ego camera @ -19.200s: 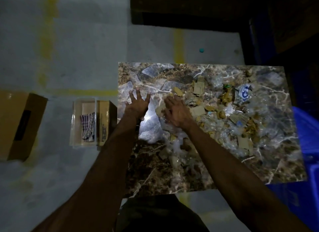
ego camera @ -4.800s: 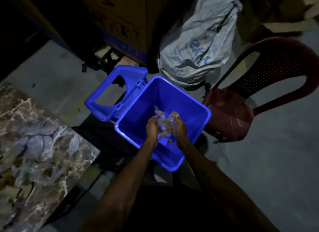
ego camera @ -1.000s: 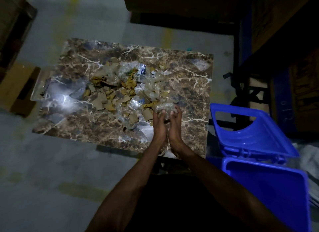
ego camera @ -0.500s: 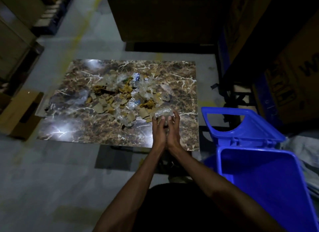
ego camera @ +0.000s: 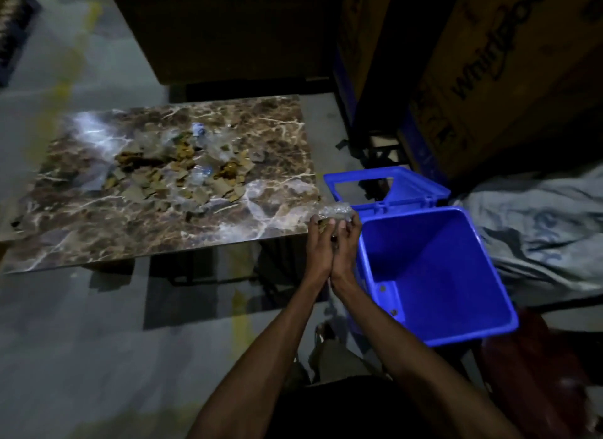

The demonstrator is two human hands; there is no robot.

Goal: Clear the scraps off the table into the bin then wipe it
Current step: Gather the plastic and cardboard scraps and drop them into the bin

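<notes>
My left hand (ego camera: 318,247) and my right hand (ego camera: 346,246) are pressed side by side and cup a handful of scraps (ego camera: 336,211), clear plastic and bits of brown card. They hover just off the table's right front corner, at the left rim of the blue bin (ego camera: 434,275). The bin stands open on the floor, its lid (ego camera: 385,185) swung back, a few small bits on its bottom. A pile of card and plastic scraps (ego camera: 182,174) lies on the brown marble table (ego camera: 98,239).
Large cardboard boxes (ego camera: 505,73) stand behind the bin and the table. A grey sack (ego camera: 535,226) lies right of the bin, and a dark red chair (ego camera: 548,366) sits at lower right. Grey floor with yellow marks (ego camera: 65,89) spreads to the left.
Both hands have lifted the handful off the table's right part and carried it rightward past the table edge to the bin's rim. The view has swung right.
</notes>
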